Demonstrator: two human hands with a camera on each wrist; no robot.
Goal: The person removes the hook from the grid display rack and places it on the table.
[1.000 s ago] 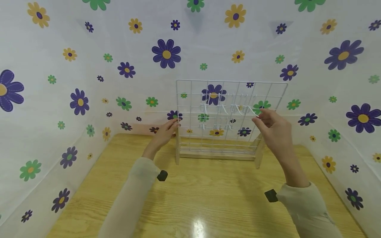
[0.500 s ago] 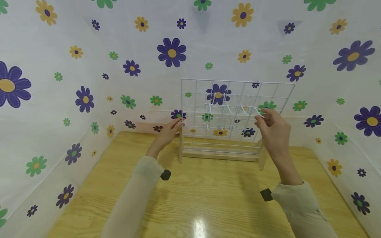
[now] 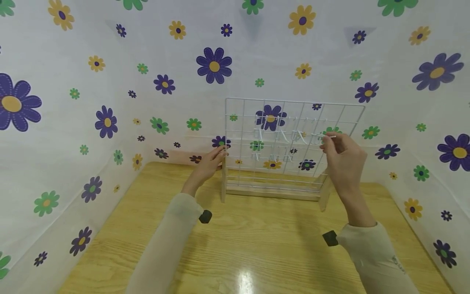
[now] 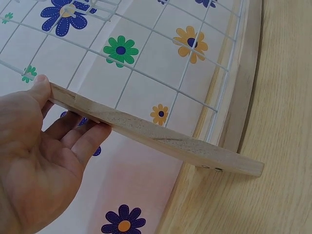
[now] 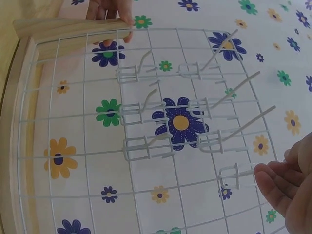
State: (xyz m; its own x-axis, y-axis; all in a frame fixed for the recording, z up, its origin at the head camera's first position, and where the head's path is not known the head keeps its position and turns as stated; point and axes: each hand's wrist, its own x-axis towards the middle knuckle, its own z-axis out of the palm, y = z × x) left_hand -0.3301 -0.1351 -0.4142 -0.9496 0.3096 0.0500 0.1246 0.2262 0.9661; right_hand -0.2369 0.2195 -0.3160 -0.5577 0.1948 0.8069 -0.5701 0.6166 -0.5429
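Observation:
A white wire grid rack (image 3: pixel 293 102) on a wooden base (image 3: pixel 271 192) stands upright at the back of the table. Several white hooks (image 3: pixel 282 134) hang on its middle rows, also seen in the right wrist view (image 5: pixel 146 146). My left hand (image 3: pixel 213 159) holds the rack's left wooden post (image 4: pixel 161 141), thumb on top and fingers behind (image 4: pixel 73 134). My right hand (image 3: pixel 326 141) is up at the grid's right side and pinches one white hook (image 5: pixel 233 176) by its prong. That hook's clip end lies against the wires.
The light wooden table (image 3: pixel 257 245) is closed in at the back and both sides by white cloth walls (image 3: pixel 73 122) printed with flowers. Small black wrist mounts (image 3: pixel 205 216) sit on both sleeves.
My right hand has carried the hook a little up and to the right, closer to the grid. My left hand keeps its hold on the post.

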